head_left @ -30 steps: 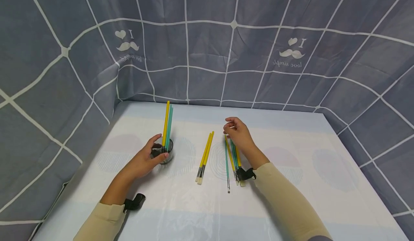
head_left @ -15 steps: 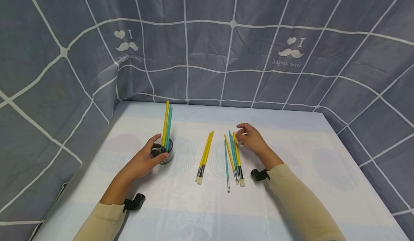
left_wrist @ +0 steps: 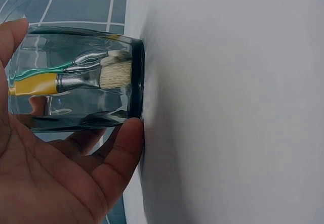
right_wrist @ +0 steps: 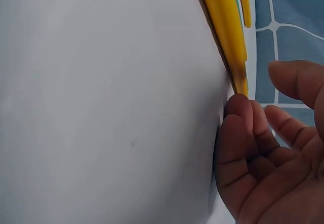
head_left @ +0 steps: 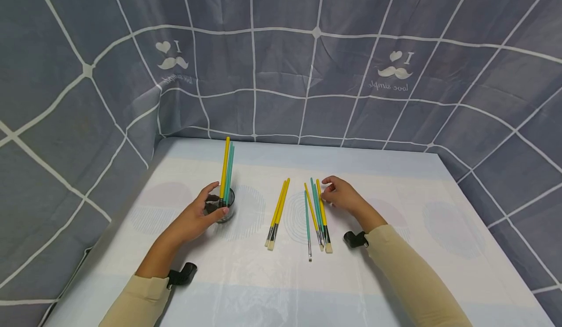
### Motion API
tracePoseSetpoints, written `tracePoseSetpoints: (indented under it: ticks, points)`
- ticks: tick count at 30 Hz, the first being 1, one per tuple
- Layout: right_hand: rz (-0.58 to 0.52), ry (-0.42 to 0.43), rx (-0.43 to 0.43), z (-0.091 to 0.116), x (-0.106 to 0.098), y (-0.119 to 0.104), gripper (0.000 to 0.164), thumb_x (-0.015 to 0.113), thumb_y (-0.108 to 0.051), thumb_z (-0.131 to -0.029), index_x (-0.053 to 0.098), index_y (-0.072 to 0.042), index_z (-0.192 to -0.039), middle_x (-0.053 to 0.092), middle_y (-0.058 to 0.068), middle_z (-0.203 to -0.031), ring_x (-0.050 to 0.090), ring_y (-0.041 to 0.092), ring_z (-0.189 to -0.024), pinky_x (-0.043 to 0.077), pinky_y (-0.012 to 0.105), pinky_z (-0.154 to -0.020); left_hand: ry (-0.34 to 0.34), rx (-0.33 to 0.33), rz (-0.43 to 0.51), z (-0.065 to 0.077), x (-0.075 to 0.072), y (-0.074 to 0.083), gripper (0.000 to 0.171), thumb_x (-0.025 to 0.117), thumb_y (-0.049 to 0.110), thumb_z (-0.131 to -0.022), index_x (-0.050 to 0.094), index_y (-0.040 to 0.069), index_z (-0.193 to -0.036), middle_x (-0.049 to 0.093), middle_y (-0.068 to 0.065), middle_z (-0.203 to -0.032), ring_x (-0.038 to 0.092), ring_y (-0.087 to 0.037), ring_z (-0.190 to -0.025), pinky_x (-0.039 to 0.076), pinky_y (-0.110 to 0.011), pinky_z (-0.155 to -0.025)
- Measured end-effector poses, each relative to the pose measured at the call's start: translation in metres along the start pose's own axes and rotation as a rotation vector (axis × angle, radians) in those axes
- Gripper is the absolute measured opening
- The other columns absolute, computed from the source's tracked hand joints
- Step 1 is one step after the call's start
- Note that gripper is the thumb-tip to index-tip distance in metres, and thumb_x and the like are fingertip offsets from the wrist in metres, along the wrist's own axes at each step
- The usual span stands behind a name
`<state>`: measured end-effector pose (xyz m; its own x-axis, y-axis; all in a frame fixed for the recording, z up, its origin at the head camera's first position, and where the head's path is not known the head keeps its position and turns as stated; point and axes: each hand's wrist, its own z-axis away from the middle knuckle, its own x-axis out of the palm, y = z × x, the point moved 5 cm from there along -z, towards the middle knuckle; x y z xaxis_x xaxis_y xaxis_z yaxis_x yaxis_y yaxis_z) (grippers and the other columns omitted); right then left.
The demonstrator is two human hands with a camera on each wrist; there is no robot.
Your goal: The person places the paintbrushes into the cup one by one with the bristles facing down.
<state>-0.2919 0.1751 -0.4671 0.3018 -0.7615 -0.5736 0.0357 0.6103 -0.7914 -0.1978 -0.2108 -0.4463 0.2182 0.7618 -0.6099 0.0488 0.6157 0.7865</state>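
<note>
A clear glass (left_wrist: 96,102) stands on the table at the left, and my left hand (head_left: 189,224) grips it around the side. In it lean a yellow brush (head_left: 225,171) and green brushes (head_left: 230,171), bristles down as the left wrist view shows. My right hand (head_left: 344,197) is at the handle end of the rightmost yellow paintbrush (head_left: 323,214). In the right wrist view, the fingertips are at this handle's tip (right_wrist: 238,72), while the thumb stands apart from it. Whether the fingertips press on the handle cannot be told.
Several yellow and green paintbrushes (head_left: 317,214) lie together beside my right hand, bristles toward me. Two more yellow brushes (head_left: 278,212) lie between them and the glass. A grey checked curtain (head_left: 281,73) rises behind the pale tablecloth (head_left: 246,278).
My right hand has moved right and toward me, from above the loose brushes to beside the rightmost yellow one. The left hand and glass have stayed put.
</note>
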Motion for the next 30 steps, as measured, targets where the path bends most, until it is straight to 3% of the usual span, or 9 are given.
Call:
tracePoseSetpoints:
  ticks: [9, 24, 30]
  points:
    - [0.068, 0.041, 0.012, 0.000, 0.004, 0.002, 0.037, 0.067, -0.012, -0.091, 0.055, -0.001, -0.124, 0.055, 0.009, -0.090, 0.050, 0.021, -0.072, 0.042, 0.031, -0.063, -0.001, 0.010, -0.001, -0.002, 0.001, -0.001, 0.086, 0.060, 0.056, -0.095, 0.014, 0.023, -0.159, 0.026, -0.025, -0.156, 0.029, -0.046, -0.140, 0.030, -0.069, -0.102]
    - [0.215, 0.055, 0.085, -0.007, 0.010, -0.006, 0.031, 0.068, -0.016, -0.092, 0.058, -0.004, -0.119, 0.058, 0.011, -0.097, 0.053, 0.025, -0.082, 0.043, 0.036, -0.072, 0.002, 0.004, -0.011, 0.000, 0.000, 0.001, 0.085, 0.060, 0.054, -0.095, 0.013, 0.022, -0.159, 0.023, -0.026, -0.158, 0.026, -0.049, -0.141, 0.028, -0.071, -0.102]
    - [0.219, 0.065, 0.089, -0.007, 0.011, -0.009, 0.029, 0.066, -0.014, -0.094, 0.058, -0.003, -0.120, 0.059, 0.013, -0.097, 0.054, 0.022, -0.071, 0.045, 0.032, -0.061, 0.004, -0.001, -0.010, 0.001, 0.000, 0.000, 0.085, 0.060, 0.053, -0.096, 0.013, 0.022, -0.159, 0.022, -0.025, -0.158, 0.025, -0.048, -0.141, 0.028, -0.070, -0.102]
